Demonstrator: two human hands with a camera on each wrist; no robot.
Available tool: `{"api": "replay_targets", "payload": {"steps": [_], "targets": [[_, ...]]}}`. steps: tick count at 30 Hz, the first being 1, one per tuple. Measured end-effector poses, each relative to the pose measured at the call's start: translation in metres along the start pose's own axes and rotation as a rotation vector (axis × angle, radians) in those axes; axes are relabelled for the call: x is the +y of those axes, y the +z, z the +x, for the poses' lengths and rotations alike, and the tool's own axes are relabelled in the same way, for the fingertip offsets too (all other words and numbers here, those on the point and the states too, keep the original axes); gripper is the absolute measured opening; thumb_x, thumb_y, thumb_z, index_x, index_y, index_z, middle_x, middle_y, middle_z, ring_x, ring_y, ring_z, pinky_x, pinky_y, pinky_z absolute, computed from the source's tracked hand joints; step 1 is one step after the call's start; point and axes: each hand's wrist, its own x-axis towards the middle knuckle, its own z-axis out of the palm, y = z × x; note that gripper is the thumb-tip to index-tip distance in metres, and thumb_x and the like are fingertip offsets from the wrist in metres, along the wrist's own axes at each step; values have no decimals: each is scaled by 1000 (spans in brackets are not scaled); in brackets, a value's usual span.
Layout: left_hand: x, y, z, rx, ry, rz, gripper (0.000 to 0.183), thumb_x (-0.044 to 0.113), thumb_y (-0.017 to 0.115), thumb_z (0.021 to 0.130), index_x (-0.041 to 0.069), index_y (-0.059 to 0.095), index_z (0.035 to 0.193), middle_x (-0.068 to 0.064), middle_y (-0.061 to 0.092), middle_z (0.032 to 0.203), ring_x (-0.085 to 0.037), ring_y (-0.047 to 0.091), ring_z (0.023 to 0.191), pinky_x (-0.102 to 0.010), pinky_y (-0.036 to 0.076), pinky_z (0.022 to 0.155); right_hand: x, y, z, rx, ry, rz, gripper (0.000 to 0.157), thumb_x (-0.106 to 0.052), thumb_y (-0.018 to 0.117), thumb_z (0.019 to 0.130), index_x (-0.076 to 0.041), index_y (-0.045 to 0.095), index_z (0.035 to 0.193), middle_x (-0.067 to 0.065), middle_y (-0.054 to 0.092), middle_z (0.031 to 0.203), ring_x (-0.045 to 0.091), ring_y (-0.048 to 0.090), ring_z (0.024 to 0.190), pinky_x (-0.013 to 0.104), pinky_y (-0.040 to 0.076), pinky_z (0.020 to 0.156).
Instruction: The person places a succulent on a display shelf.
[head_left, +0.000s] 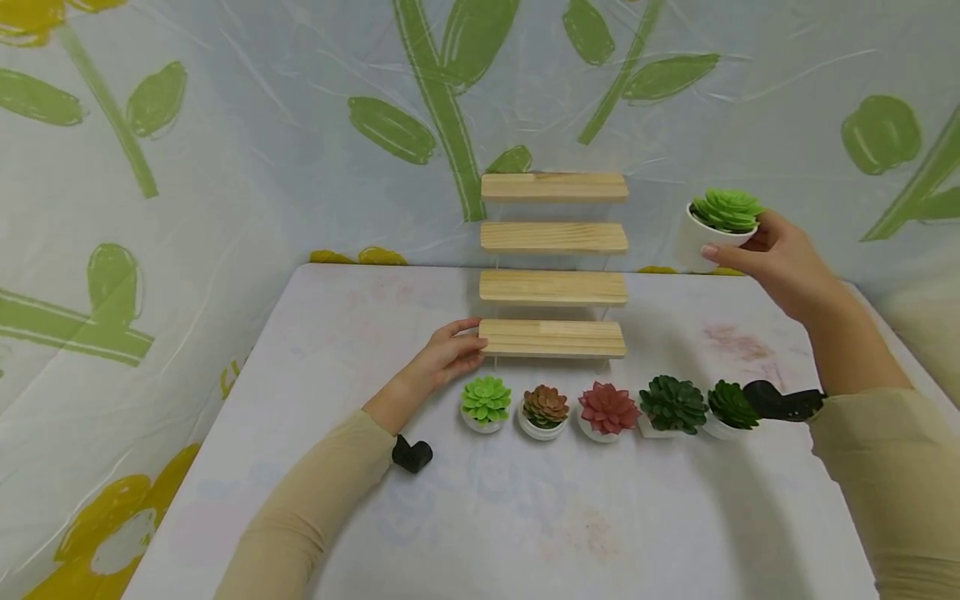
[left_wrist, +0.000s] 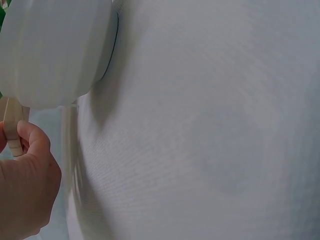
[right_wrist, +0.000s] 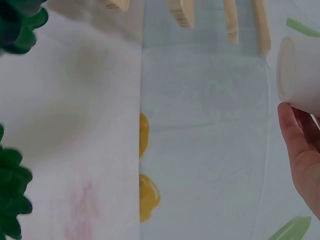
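My right hand (head_left: 787,265) holds a potted succulent (head_left: 726,218) in the air, right of the shelf stand's top tiers. It has a light green rosette and a white round pot (right_wrist: 302,75), gripped between thumb and fingers. With thumb and fingers, my left hand (head_left: 448,357) pinches the left end of the lowest board (head_left: 551,339) of a tiered wooden stand (head_left: 553,287). In the left wrist view, that hand (left_wrist: 30,175) grips the board's end (left_wrist: 13,127) below a large white pot (left_wrist: 57,50) close to the camera.
A row of potted succulents stands before the stand: bright green (head_left: 486,402), brown (head_left: 545,408), red (head_left: 608,410), dark green (head_left: 672,406) and another green one (head_left: 731,408) by my right sleeve. A flower-printed sheet (head_left: 247,125) hangs behind the white table (head_left: 525,517).
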Motion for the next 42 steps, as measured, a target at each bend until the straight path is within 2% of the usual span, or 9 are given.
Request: {"api": "replay_targets", "payload": {"steps": [8,20,25,31,36,42], "targets": [[1,1,-4,-10,-3,4,54,-10,54,88,2,40,138,-16,51,116,-12,54,69,-20,48,58,-15,22,18,-10,-3,16,51,-19,62,90,-18,36,133,-8,46,112,4,50,98,14,40,74],[2,0,-4,-6,-6,16,54,-9,55,88,3,40,138,-17,52,121,-12,54,70,-20,48,59,-41,52,47,-37,-12,61,64,-25,66,88,-10,31,140,-6,44,115,7,50,98,24,39,81],[1,0,-3,-8,-9,9,54,-9,55,88,3,40,138,-17,52,120,-12,54,70,-19,48,58,-49,63,59,-14,-5,102,65,-24,68,86,-6,32,138,-5,46,110,8,50,96,20,43,77],[1,0,-3,-8,-3,6,54,-10,54,87,2,40,138,-17,53,117,-12,54,69,-19,48,58,-62,73,73,-2,4,189,63,-21,70,84,-8,36,134,-4,48,107,9,50,94,18,44,74],[1,0,-3,-8,-4,4,54,-9,54,88,2,40,138,-16,52,117,-12,54,69,-19,48,58,-75,81,83,2,31,158,68,-26,71,83,-7,34,136,-4,47,106,9,49,93,21,43,76],[3,1,-6,-19,-12,2,54,-9,53,89,3,39,139,-18,49,125,-12,53,71,-20,47,59,-87,93,96,26,66,138,75,-30,72,81,-7,31,139,-4,45,106,9,47,93,27,41,81]]}}
